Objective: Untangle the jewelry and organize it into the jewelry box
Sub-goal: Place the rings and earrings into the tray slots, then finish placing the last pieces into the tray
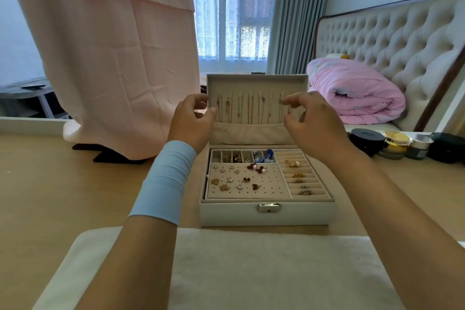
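While open, box (266, 216) with earrings (239, 180)

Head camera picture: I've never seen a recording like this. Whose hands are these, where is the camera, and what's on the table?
No machine: a person wears the camera on the head, looking down at two bare hands. The left hand, blue sleeve at its wrist, and the right hand reach to the upright lid of an open jewelry box on a wooden table. Necklaces hang in the lid; earrings and rings sit in the tray. A white cloth lies nearest. Whether the fingers pinch a chain is too fine to tell.
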The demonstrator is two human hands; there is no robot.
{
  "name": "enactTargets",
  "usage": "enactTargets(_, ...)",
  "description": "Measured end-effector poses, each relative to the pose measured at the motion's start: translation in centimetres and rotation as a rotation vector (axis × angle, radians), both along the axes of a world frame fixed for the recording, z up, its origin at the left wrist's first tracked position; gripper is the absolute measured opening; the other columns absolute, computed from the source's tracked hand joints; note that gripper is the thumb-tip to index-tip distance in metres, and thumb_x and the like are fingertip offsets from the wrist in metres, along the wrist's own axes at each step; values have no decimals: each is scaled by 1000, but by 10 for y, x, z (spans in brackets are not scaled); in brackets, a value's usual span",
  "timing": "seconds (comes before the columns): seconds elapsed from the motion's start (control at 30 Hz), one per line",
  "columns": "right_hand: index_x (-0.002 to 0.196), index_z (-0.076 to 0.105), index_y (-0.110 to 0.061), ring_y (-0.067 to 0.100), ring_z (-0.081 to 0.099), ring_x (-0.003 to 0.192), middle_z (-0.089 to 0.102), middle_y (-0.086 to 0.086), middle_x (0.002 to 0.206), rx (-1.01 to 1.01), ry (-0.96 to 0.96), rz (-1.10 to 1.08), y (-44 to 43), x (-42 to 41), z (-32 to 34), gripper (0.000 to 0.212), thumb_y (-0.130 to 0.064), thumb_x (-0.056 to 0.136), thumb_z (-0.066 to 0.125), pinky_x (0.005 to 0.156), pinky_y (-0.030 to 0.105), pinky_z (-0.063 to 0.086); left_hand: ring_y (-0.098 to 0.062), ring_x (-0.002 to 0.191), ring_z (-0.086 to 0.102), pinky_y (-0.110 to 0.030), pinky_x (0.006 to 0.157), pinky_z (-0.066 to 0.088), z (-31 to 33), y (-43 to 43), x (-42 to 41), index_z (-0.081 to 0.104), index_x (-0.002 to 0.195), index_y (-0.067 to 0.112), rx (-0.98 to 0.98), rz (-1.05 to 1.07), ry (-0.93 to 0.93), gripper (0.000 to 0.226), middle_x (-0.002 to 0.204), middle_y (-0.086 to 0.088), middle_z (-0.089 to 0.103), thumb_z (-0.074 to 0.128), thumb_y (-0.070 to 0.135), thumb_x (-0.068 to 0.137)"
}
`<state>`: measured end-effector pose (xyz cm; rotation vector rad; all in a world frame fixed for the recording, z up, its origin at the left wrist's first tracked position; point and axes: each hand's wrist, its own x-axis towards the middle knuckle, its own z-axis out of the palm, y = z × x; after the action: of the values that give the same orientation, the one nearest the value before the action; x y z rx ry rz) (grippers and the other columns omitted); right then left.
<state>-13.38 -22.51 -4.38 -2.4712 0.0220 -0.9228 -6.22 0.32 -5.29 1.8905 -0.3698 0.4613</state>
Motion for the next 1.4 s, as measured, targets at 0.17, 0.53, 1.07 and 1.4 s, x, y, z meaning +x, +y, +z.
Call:
enactTargets(0.17, 147, 36, -27, 26, 47, 128, 33, 9, 148, 161, 55, -31, -18, 11, 10, 67, -16, 89, 67, 101, 37, 44, -19, 144, 27, -38, 114, 26, 4, -12, 14, 19, 154, 26, -51, -65, 163, 62, 160, 2, 24, 44, 42, 100)
enactTargets(0.53, 161, -5, -29, 29, 59, 118, 24, 11, 164, 436, 251, 115, -27, 9, 31, 94, -2, 96, 57, 86, 38, 50, -30, 136, 40, -56, 109, 36, 30, -11, 35, 31, 145, 35, 12, -140, 258, 87, 152, -4, 38, 41, 78, 70)
enactTargets(1.07, 124, 59, -41, 6, 55, 107, 53, -16, 124, 32, 354, 125, -40, -105, -16, 52, -27, 80, 84, 92, 28, 49, -10, 101, 54, -24, 91, 44, -22, 54, -86, 60, 123, 24, 601, -152, -202, 36, 114, 14, 53, 68, 28, 88)
enactTargets(1.4, 144, 55, -27, 3, 45, 104, 43, -8, 138, -23, 365, 158, -29, -123, -52, 55, -26, 91, 74, 90, 10, 29, -9, 109, 51, -21, 98, 41, -50, 48, -108, 62, 128, 34, 716, -96, -245, 42, 128, 10, 51, 69, 39, 87)
